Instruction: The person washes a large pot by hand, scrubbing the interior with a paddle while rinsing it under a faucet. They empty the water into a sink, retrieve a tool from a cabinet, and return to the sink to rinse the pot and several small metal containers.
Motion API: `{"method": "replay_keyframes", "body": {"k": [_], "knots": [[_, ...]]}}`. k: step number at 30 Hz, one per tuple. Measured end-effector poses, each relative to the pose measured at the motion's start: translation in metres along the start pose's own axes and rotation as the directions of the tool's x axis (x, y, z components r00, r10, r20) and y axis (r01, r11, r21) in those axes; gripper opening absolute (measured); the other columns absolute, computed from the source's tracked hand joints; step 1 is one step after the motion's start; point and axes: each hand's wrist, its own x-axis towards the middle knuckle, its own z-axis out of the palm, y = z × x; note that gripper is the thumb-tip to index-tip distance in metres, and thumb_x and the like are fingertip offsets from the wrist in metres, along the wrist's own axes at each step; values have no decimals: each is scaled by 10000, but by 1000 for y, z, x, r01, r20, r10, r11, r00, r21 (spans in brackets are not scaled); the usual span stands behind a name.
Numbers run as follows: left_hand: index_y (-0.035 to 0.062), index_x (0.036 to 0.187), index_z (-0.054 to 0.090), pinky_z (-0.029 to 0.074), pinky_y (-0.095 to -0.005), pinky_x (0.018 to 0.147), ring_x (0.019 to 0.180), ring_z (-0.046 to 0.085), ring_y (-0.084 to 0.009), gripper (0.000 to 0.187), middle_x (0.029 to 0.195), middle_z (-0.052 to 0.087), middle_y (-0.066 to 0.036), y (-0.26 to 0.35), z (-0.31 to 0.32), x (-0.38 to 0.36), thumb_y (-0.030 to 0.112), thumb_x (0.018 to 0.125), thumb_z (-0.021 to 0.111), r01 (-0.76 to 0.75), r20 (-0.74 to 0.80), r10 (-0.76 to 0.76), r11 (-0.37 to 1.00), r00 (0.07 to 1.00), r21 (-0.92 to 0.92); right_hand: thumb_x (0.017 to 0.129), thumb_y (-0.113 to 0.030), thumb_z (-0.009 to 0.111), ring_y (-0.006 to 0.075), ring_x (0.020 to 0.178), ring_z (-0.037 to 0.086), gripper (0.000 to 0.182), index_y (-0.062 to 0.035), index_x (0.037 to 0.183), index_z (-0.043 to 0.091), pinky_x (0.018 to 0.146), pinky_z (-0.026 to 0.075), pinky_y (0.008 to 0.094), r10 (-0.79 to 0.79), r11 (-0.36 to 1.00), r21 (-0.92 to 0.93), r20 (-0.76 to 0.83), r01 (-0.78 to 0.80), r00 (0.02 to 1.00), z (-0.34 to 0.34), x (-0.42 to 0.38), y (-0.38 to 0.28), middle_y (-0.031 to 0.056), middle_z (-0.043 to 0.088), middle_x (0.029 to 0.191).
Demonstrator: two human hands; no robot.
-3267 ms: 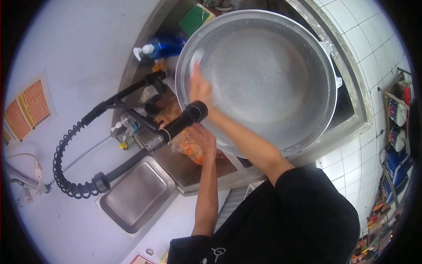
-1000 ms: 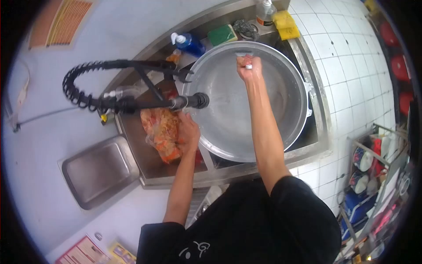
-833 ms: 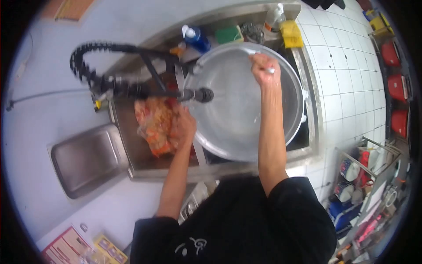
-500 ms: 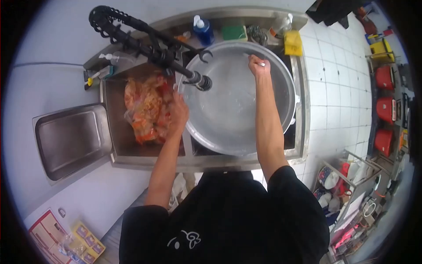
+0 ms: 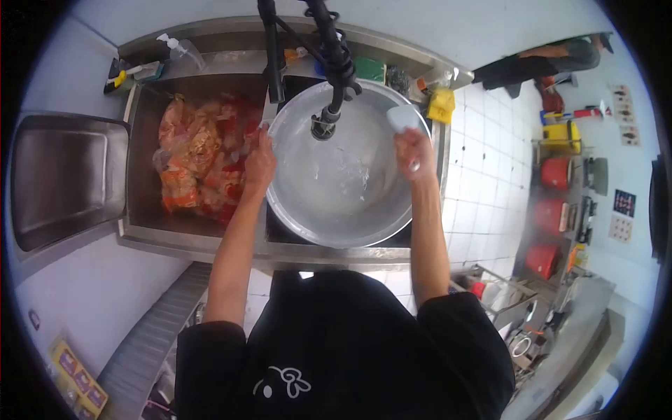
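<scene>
A large round metal basin (image 5: 315, 189) stands in the right sink compartment, with a little whitish residue and wet streaks on its bottom. My right hand (image 5: 413, 150) is closed around the handle of a pale, flat-bladed spatula (image 5: 402, 117) near the basin's right side. The blade points away from me, and the handle's end shows below my fist. At the left edge, my left hand (image 5: 260, 164) is closed on the basin's rim by its side handle, fingers partly hidden. Left of that hand, packs of reddish, wrapped food (image 5: 192, 154) lie in the other sink compartment (image 5: 143, 105).
A black spring faucet (image 5: 336, 70) hangs over the basin. Along the back ledge are a clear pump bottle (image 5: 183, 52), a green pad (image 5: 369, 69), a steel scourer (image 5: 398, 80) and a yellow cloth (image 5: 441, 105). A metal tray (image 5: 70, 182) sits left. Another person (image 5: 539, 63) is at upper right.
My right hand has drawn nearer to me from the basin's far side, and the spatula blade now shows. My left hand stays at the left rim. The whole view has shifted.
</scene>
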Motion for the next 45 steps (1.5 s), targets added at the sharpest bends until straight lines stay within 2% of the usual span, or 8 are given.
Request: {"method": "replay_keyframes", "body": {"k": [2,3,5,10,18,24,27,45], "knots": [[119,1374,376,474,-506,841,1031,565,-451,409,1207,535,-281,-17,13,-12,161,970,421,-184,-169,184,983,968,16,907,-109,395,188,518,559,299,86,1002,602,418,467,292,-238,-10,-820,-554,-572,798,12,-15,23,112,553,648],[119,1374,376,474,-506,841,1031,565,-451,409,1207,535,-281,-17,15,-20,161,970,421,-152,-166,147,988,975,-16,907,-109,395,188,518,559,299,86,1002,602,418,467,292,-240,-43,-801,-572,-597,785,-6,-25,19,112,553,648],[92,1361,388,487,-508,867,1082,536,-459,406,1241,537,-249,-8,3,-16,159,962,422,-81,-97,84,996,992,36,921,-155,407,248,772,678,336,25,1132,597,579,543,386,100,-972,-235,-297,29,950,-75,-38,-11,231,649,828],[113,1308,444,496,-509,841,1045,578,-417,374,1201,576,-212,-26,21,-14,147,937,481,-131,-208,137,990,968,41,908,-181,508,238,658,668,304,-145,1206,553,461,519,339,233,-759,526,-332,385,914,-22,51,-55,98,629,810],[156,1336,435,492,-468,871,1054,580,-393,398,1241,567,-176,-19,11,-15,154,941,479,2,-203,-4,1000,979,-9,899,-194,466,310,998,653,322,-70,1146,631,826,539,432,-93,-765,436,-803,474,588,-16,-3,-19,159,657,1088],[123,1335,445,374,-556,1015,1160,562,-263,481,1311,527,-172,-16,16,-27,117,862,534,74,-76,-90,977,993,-199,860,-250,519,372,883,656,312,-28,1048,631,859,497,498,255,-648,363,-725,670,640,-67,1,-84,203,655,834],[87,1280,497,469,-466,934,1046,623,-277,436,1226,588,-175,-35,15,-17,72,845,522,-79,-311,185,942,932,325,849,-228,521,329,843,668,252,-54,974,654,779,522,462,325,-638,351,-685,686,653,-111,71,-130,170,670,854],[88,1310,459,409,-488,983,1202,507,-330,436,1253,546,-208,-27,19,-23,92,876,501,-63,-199,97,983,975,174,769,-124,646,302,973,652,272,-49,1031,651,779,542,395,140,-625,579,-577,524,805,-54,112,2,167,668,1012]]}}
